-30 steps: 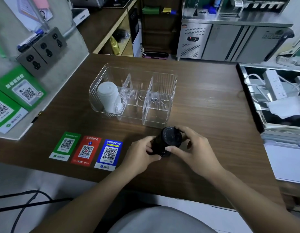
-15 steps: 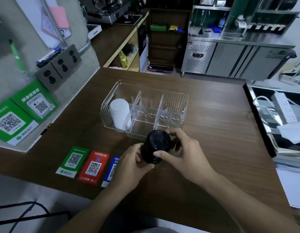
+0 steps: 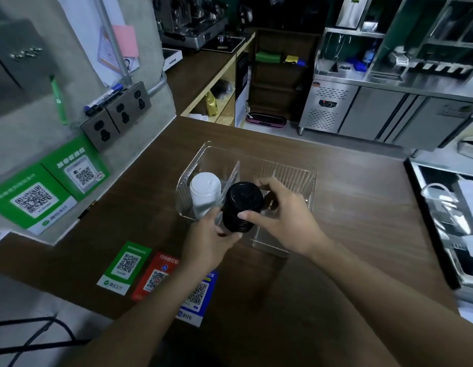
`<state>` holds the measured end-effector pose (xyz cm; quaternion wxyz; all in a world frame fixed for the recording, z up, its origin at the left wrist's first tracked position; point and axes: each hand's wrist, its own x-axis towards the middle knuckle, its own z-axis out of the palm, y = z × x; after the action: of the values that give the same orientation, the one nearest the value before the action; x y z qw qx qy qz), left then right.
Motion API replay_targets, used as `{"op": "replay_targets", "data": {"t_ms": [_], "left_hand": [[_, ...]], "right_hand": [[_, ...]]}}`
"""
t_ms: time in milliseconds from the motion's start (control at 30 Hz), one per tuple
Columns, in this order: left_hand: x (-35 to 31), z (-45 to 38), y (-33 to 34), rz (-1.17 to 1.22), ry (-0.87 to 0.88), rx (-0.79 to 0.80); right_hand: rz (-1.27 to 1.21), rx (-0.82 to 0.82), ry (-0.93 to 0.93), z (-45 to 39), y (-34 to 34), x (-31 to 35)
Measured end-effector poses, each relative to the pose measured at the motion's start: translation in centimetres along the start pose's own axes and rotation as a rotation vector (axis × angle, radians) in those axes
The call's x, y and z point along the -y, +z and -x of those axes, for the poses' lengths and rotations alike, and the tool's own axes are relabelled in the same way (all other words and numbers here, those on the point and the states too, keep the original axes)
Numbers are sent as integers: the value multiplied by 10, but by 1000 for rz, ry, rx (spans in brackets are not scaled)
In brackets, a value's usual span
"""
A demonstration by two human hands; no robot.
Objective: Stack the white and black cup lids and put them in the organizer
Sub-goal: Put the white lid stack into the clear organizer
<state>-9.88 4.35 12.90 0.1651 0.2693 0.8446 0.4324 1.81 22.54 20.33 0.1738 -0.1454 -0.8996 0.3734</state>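
Observation:
A stack of black cup lids (image 3: 242,206) is held in the air over the front of the clear plastic organizer (image 3: 296,178), tilted with its top face toward me. My left hand (image 3: 208,242) grips the stack's lower end and my right hand (image 3: 285,215) grips its right side with thumb and fingers. A stack of white cup lids (image 3: 205,193) lies in the organizer's left compartment. The black stack hides most of the middle compartment.
The organizer sits on a brown wooden counter (image 3: 362,234). Three QR code cards (image 3: 126,266) lie near the front edge, partly under my left arm. A wall with sockets (image 3: 116,115) and green QR signs (image 3: 34,197) borders the left. A metal tray with cables (image 3: 447,207) lies to the right.
Both hands have lifted the black lid stack off the counter and carried it forward, from in front of the organizer to above its front wall. My head has moved closer.

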Motion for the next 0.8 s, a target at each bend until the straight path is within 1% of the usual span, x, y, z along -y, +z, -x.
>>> {"op": "replay_targets", "data": {"t_ms": [233, 400, 500, 633, 733, 800], "left_hand": [[-8, -24, 23, 7, -87, 4], [-15, -45, 29, -83, -140, 47], [-18, -56, 31, -198, -152, 97], [-19, -66, 29, -321, -277, 185], [-18, -75, 29, -270, -364, 251], [-21, -79, 27, -230, -385, 285]], "right_hand": [[-13, 79, 17, -29, -2, -27], [12, 126, 23, -39, 7, -45], [51, 147, 30, -41, 12, -53], [172, 128, 72, -41, 18, -60], [230, 97, 76, -41, 25, -64], [261, 61, 49, -41, 27, -66]]}}
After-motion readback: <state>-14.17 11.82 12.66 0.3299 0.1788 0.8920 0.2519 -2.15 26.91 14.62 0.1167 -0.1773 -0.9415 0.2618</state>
